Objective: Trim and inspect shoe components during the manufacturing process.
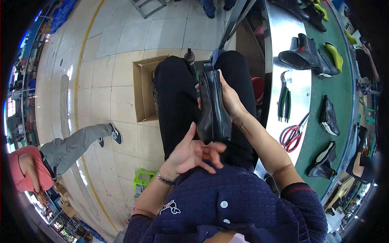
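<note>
I sat with a black boot [213, 109] over my lap. My right hand [227, 97] was wrapped around the far side of the boot and held it tight. My left hand [193, 153] was at the near end of the boot, just under it. Its fingers [214, 147] were spread out loose, and the thumb touched the boot's edge, so that hand was open and not gripping.

A dark tool with a round top [189, 56] stuck up between my knees, just past the boot's far end.

A brown cardboard box [144, 91] stood open on the tiled floor by my left leg. A small green stool [144, 180] sat on the floor near my left elbow.

On my right was a long work table [283, 24] with a shiny metal edge and a green top. Red scissors [294, 133] and green-handled pliers [284, 99] lay on the metal part. More black boots [306, 52] lay on the table. Another person in a pink top [26, 168] was bent over, well away on my left.
</note>
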